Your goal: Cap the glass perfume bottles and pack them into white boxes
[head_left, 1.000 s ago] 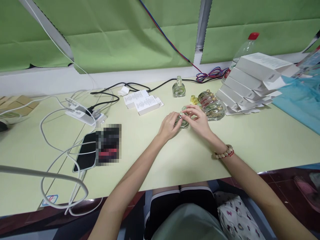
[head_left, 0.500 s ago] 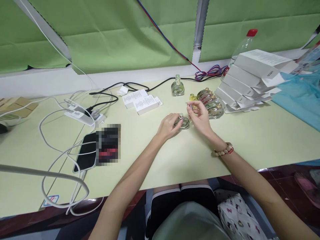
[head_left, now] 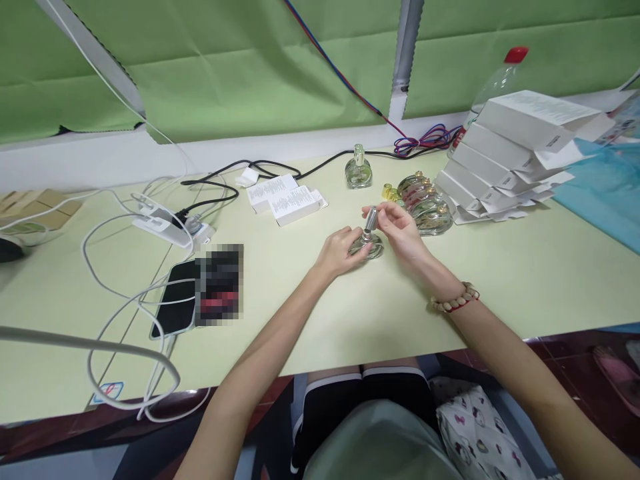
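Pale green worktop (head_left: 500, 280), with green sheeting (head_left: 225, 73) hung on the wall behind it. The left hand (head_left: 339, 252) is curled around a small round glass perfume bottle (head_left: 373, 249) that sits on the worktop. The right hand (head_left: 403, 230) comes in from the bottle's right, pinching a silver cap (head_left: 371, 218) in its fingertips, tilted right over the bottle's neck. Behind-right of the bottle there's a cluster of spare bottles (head_left: 425, 203), then a leaning stack of white cartons (head_left: 505, 153). Well to the bottle's left are a power strip (head_left: 165, 223) and a phone (head_left: 175, 300) among white cables. The carton print is too small to read.
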`<move>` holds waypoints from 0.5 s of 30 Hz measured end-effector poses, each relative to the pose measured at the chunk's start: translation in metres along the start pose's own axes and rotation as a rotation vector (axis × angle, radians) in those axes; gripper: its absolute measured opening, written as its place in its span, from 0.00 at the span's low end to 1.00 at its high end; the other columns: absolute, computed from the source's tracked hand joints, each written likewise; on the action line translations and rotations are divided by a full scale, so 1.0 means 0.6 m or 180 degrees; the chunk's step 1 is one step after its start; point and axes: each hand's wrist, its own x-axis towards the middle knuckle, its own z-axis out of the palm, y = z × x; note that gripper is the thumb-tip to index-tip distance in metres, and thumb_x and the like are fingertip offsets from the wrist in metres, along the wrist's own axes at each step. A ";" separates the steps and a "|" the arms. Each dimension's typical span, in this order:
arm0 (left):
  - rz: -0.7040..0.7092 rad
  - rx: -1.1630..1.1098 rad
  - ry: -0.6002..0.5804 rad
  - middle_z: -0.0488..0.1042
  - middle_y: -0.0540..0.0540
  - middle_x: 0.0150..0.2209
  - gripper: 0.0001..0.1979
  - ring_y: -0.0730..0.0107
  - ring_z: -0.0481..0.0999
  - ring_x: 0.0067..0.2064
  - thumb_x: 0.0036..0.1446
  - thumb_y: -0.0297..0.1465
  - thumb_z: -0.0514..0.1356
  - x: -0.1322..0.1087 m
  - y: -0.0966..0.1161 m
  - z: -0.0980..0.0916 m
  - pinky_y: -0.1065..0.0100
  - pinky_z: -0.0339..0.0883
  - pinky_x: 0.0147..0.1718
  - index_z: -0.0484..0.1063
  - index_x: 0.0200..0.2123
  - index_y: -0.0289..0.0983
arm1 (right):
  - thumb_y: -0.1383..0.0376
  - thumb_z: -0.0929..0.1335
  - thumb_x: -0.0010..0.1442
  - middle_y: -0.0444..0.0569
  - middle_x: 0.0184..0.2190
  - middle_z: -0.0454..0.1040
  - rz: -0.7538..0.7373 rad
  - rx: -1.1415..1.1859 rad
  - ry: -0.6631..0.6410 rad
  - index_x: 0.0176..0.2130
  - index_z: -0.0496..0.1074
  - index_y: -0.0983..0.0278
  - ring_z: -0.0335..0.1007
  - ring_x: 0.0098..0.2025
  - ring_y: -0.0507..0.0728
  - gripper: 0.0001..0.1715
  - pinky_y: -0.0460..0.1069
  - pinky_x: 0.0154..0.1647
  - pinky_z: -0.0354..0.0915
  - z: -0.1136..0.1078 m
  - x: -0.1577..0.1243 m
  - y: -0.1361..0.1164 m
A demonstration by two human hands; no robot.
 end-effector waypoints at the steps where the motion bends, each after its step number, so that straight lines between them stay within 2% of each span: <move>1: 0.0000 -0.0011 0.0005 0.63 0.49 0.23 0.17 0.70 0.65 0.25 0.58 0.44 0.47 0.000 0.000 0.000 0.69 0.58 0.26 0.65 0.31 0.38 | 0.45 0.69 0.48 0.47 0.41 0.76 -0.0010 -0.0006 -0.0031 0.35 0.68 0.59 0.71 0.45 0.56 0.22 0.54 0.48 0.67 0.001 -0.001 -0.001; 6: -0.0012 -0.0157 -0.0008 0.68 0.47 0.26 0.16 0.70 0.69 0.28 0.59 0.43 0.48 -0.002 0.000 0.001 0.69 0.62 0.30 0.67 0.32 0.37 | 0.48 0.69 0.50 0.47 0.37 0.77 -0.0181 -0.0244 -0.0305 0.31 0.73 0.60 0.72 0.40 0.55 0.19 0.53 0.45 0.67 0.006 -0.008 -0.009; 15: -0.0050 -0.0300 -0.0010 0.71 0.48 0.28 0.13 0.70 0.71 0.30 0.57 0.41 0.51 0.000 0.005 -0.002 0.69 0.63 0.32 0.67 0.32 0.38 | 0.49 0.64 0.55 0.47 0.33 0.76 -0.0681 -0.0697 -0.0173 0.25 0.75 0.60 0.72 0.40 0.57 0.21 0.56 0.49 0.64 -0.004 -0.005 -0.004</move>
